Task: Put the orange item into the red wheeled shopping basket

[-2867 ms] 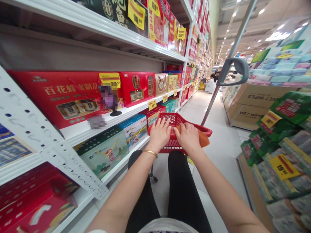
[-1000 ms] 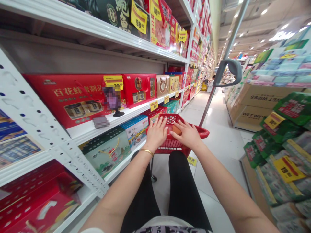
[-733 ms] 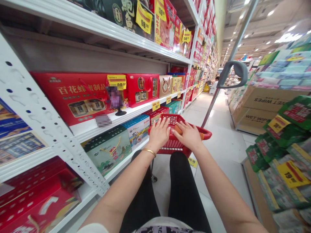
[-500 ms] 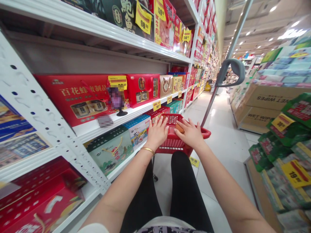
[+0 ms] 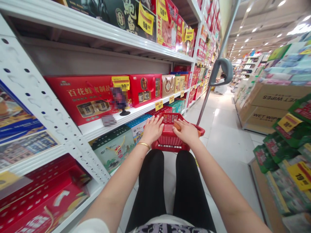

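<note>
A red plastic shopping basket (image 5: pixel 169 144) with mesh walls is in front of my knees in the head view. My left hand (image 5: pixel 154 129), with a gold bangle at the wrist, lies on its near left rim, fingers stretched forward. On the near right rim lies my right hand (image 5: pixel 186 131), fingers extended and slightly apart. Beside its thumb shows an orange-brown piece (image 5: pixel 177 125), partly covered by this hand; I cannot make out what it is. Neither hand visibly wraps around anything. The undersides of both palms are hidden.
A grey pole with a looped handle (image 5: pixel 220 72) rises at the basket's right. White shelves (image 5: pixel 143 113) with red gift boxes (image 5: pixel 87 97) line the left. Cardboard cartons (image 5: pixel 274 100) and green packs (image 5: pixel 279 145) stand right of the tiled aisle (image 5: pixel 216 129). A person crouches far ahead.
My fingers have drawn slightly closer together on the rim. My left knee has come up into view behind the basket. The view has shifted a little, with shelf goods appearing further right.
</note>
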`<action>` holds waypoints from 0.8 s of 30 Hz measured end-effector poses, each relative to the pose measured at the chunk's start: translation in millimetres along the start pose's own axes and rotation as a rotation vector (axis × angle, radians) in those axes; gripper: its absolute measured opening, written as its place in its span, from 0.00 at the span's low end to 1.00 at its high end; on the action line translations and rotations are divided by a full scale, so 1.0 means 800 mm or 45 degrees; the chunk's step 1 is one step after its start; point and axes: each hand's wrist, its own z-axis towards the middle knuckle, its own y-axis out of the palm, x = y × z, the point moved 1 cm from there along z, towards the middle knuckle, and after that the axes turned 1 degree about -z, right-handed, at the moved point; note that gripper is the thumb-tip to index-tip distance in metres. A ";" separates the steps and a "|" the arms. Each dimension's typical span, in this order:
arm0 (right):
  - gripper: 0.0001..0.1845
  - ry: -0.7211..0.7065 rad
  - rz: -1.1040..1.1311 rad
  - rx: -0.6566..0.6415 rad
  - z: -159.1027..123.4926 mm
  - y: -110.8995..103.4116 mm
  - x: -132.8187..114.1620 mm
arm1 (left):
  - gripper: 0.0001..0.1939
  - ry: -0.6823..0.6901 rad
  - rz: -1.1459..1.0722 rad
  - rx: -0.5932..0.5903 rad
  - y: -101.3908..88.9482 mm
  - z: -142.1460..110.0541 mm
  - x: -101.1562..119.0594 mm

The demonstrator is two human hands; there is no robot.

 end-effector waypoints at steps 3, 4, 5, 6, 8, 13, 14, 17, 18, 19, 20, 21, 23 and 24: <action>0.27 -0.054 0.010 0.037 0.002 0.008 -0.002 | 0.30 0.000 0.010 -0.006 0.002 0.002 -0.008; 0.26 -0.091 0.016 0.048 0.003 0.010 -0.002 | 0.30 -0.002 0.011 -0.006 0.003 0.003 -0.009; 0.26 -0.136 0.022 0.058 0.004 0.012 -0.002 | 0.30 -0.007 0.013 -0.004 0.004 0.004 -0.010; 0.26 -0.187 0.026 0.066 0.005 0.014 -0.002 | 0.30 -0.011 0.015 -0.003 0.006 0.004 -0.012; 0.26 -0.285 0.026 0.067 0.008 0.016 -0.002 | 0.30 -0.014 0.017 -0.003 0.008 0.006 -0.015; 0.28 -0.389 0.047 -0.023 0.017 0.020 -0.010 | 0.30 -0.028 0.023 -0.007 0.013 0.009 -0.028; 0.28 -0.382 0.067 -0.035 0.018 0.021 -0.013 | 0.30 -0.040 0.029 -0.005 0.013 0.010 -0.031; 0.30 -0.330 0.129 -0.038 0.022 0.023 -0.021 | 0.30 -0.066 0.041 -0.016 0.014 0.010 -0.039; 0.30 -0.310 0.143 -0.036 0.023 0.024 -0.023 | 0.30 -0.068 0.040 -0.024 0.014 0.010 -0.041; 0.29 -0.293 0.153 -0.033 0.023 0.025 -0.024 | 0.30 -0.067 0.037 -0.030 0.014 0.010 -0.042; 0.29 -0.282 0.162 -0.028 0.024 0.027 -0.024 | 0.30 -0.065 0.033 -0.031 0.014 0.010 -0.042; 0.29 -0.276 0.169 -0.020 0.024 0.028 -0.024 | 0.30 -0.064 0.028 -0.027 0.014 0.010 -0.042; 0.28 -0.268 0.184 0.005 0.024 0.030 -0.023 | 0.30 -0.063 0.025 -0.013 0.016 0.012 -0.043; 0.28 -0.266 0.189 0.016 0.024 0.031 -0.022 | 0.30 -0.064 0.025 -0.008 0.017 0.013 -0.043</action>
